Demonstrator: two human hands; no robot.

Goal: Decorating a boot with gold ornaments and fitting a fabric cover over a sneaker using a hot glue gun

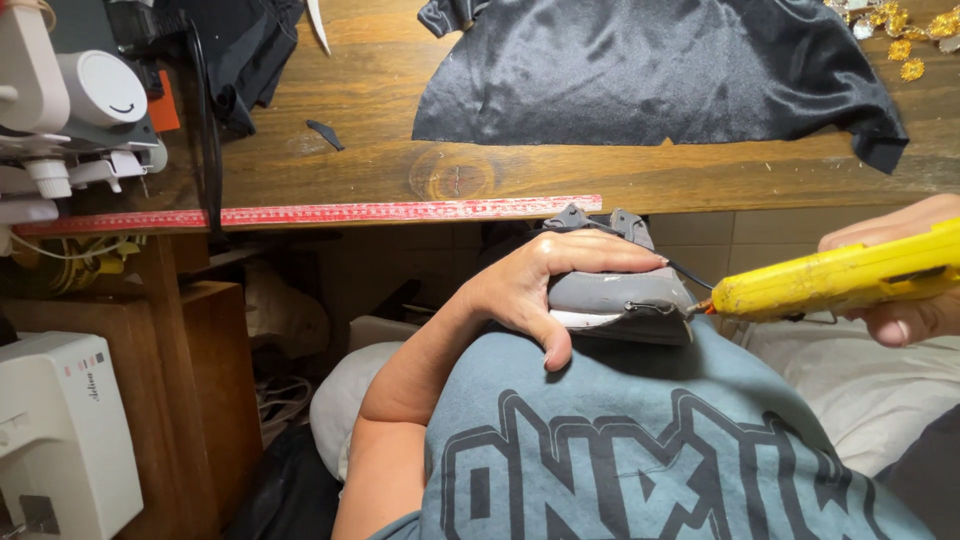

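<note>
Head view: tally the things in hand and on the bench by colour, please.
Yellow: 1, glue gun in right hand
Grey: 1, shoe under left hand
Black: 1, satin cloth
Red: 1, measuring strip on bench edge
Total: 4

shoe (620,300): grey, with a white strip along the sole edge and dark laces trailing off its far end; lies on its side, pressed against the blue-grey shirt just below the table edge.
glue gun (835,280): yellow, long barrel lying nearly level and rising slightly to the right, to the right of the shoe; its orange-tipped nozzle touches the shoe's right end at the sole seam.
</note>
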